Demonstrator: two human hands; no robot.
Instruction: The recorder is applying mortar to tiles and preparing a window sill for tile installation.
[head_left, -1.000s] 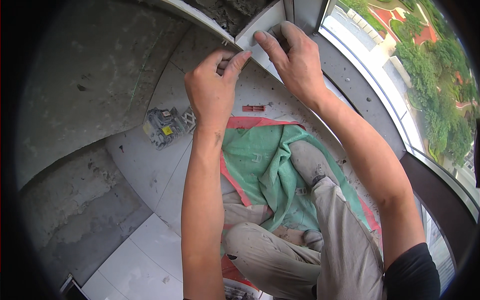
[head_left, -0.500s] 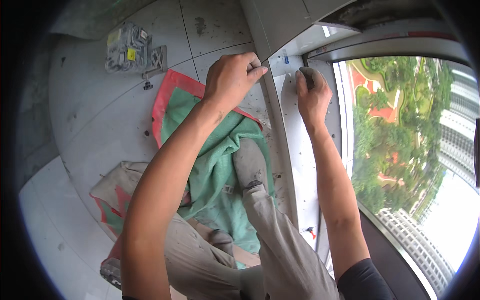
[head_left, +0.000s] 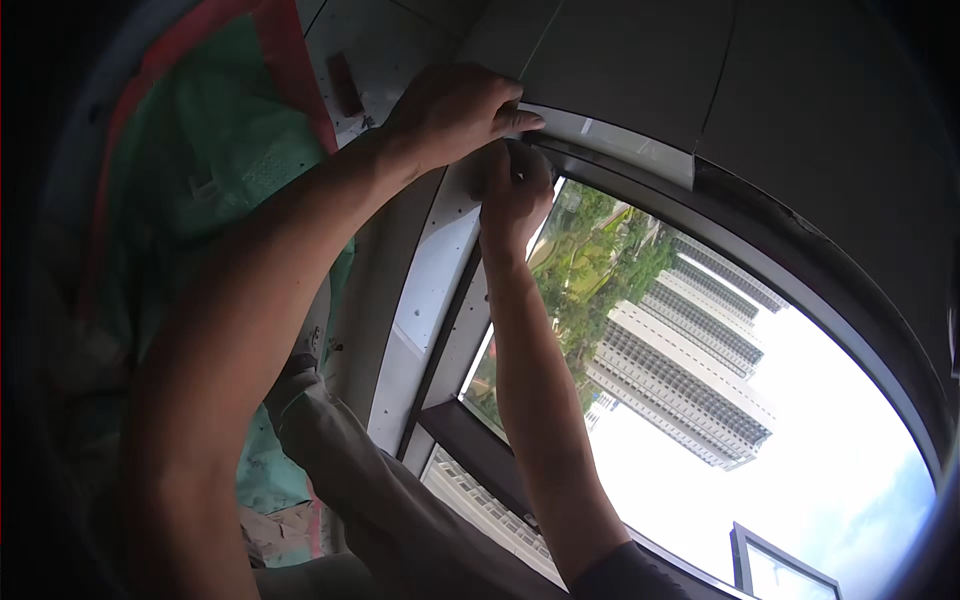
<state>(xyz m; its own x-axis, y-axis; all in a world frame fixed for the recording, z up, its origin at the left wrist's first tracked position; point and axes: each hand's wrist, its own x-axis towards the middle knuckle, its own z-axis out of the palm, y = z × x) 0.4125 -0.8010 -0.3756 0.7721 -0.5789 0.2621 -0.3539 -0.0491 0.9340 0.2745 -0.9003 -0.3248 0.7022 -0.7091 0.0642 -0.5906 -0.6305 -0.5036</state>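
At the top corner of the window recess, my left hand [head_left: 460, 110] has its fingers curled in a pinch beside a pale strip [head_left: 610, 135] along the upper panel's edge. Just below it, my right hand [head_left: 515, 200] has bent fingers at the end of a light-coloured ledge [head_left: 420, 300], its fingertips in shadow. I cannot make out what, if anything, either hand grips. The grey upper panel [head_left: 630, 70] has thin lines across it.
The framed window [head_left: 760, 380] fills the right side, with trees and towers outside. A green sheet with red edging [head_left: 200, 120] lies on the tiled floor at left. My trousered leg [head_left: 350, 460] is beside the ledge. A small dark red piece [head_left: 345, 82] lies near the sheet's top.
The view has swung toward the window, so the sheet now sits at left and the tool seen earlier is out of sight. My two hands are closer together at the recess's corner.
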